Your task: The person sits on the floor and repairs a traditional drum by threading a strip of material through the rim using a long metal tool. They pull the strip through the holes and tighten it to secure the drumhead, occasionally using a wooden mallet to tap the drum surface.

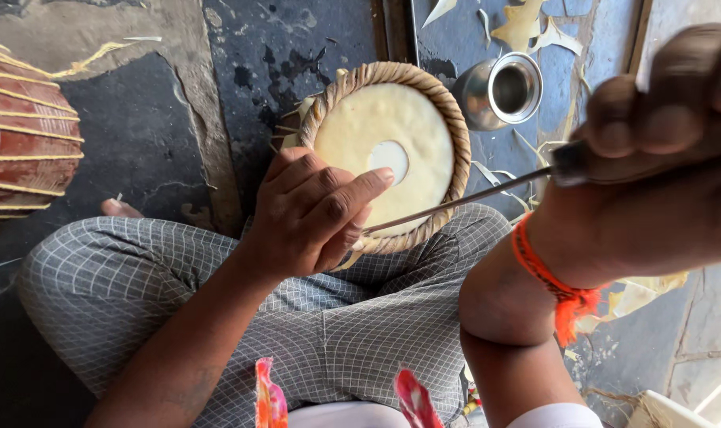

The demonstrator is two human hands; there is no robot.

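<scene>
A round drum head (392, 135) of pale hide with a braided tan rim and a small white hole in its middle rests on my crossed legs. My left hand (317, 210) lies on its near edge, with the forefinger stretched over the hide toward the hole. My right hand (661, 143) is raised close to the camera and grips the dark handle of a thin metal awl (455, 202). The awl's shaft runs down to the left, and its tip meets the rim right by my left fingers. An orange thread (551, 277) is tied around my right wrist.
A small steel cup (507, 91) stands on the stone floor beyond the drum head. Part of a red-brown drum body (24, 135) with yellow lacing lies at the far left. Pale hide scraps (523, 24) are scattered on the floor at the top and at the right.
</scene>
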